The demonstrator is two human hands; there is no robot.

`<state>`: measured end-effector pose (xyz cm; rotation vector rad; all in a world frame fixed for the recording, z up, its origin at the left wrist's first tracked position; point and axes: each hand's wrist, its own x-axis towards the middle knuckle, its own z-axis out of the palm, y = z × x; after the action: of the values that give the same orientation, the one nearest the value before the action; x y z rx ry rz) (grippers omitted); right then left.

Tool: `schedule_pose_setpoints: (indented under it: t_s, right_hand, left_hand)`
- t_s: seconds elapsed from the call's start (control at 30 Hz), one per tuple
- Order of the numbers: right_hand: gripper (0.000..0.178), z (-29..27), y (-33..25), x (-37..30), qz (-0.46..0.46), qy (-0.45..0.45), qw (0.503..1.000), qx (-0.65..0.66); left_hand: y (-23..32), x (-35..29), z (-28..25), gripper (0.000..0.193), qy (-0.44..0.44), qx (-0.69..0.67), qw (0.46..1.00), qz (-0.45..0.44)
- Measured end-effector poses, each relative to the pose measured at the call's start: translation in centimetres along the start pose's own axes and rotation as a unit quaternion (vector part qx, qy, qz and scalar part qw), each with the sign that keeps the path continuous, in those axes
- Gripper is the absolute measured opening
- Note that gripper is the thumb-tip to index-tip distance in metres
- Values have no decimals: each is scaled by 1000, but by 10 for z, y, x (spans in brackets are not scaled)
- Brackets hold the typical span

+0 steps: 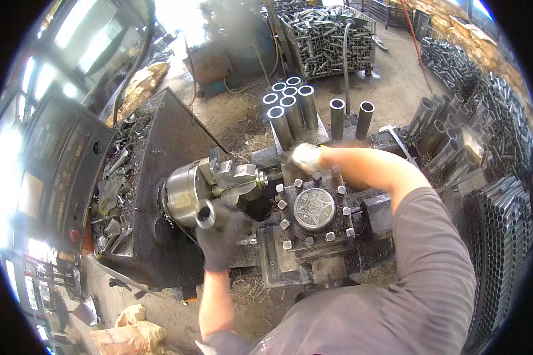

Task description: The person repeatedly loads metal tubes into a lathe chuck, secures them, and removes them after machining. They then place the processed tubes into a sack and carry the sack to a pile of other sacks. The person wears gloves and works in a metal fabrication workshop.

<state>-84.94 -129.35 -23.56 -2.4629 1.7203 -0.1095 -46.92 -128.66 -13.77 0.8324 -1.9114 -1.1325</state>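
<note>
My left hand (224, 239), in a dark glove, is closed around a short steel tube (205, 215) whose bright open end points up. It is just in front of the lathe chuck (186, 192), whose stepped jaws (234, 177) surround a small ringed metal piece (261, 179). My right arm reaches over the lathe, past the square tool post (314, 209) with its round cap and several bolts. At its end my right hand (307, 157), in a pale glove, is beside the foot of several upright steel tubes (294, 115). Its fingers are blurred and partly hidden.
Two more tubes (336, 121) stand further right on the lathe. Wire baskets of metal parts (328, 44) stand behind. Stacked tubes (503, 236) line the right side. At the left are a chip-covered headstock top (121, 171) and a control panel (62, 171). Sacks (130, 334) lie on the floor.
</note>
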Motion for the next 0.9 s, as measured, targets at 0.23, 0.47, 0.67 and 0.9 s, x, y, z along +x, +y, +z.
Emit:
schedule_pose_setpoints:
  t_s: [0.23, 0.47, 0.67, 0.9]
  right_hand:
    - [34, -57, 39, -105, 121, -330, 934, -59]
    - [48, -84, -49, 44, 117, -204, 949, 212]
    - [46, -69, -73, 62, 104, -140, 963, 204]
    - [31, 0, -6, 64, -84, -105, 931, 339]
  left_hand:
    - [-30, -109, 71, 50, -142, 131, 975, -109]
    - [-16, -96, 30, 70, -283, 150, 930, -178]
    - [2, -7, 14, 66, 24, 385, 886, 256]
    - [-38, 85, 85, 55, 15, 452, 842, 295]
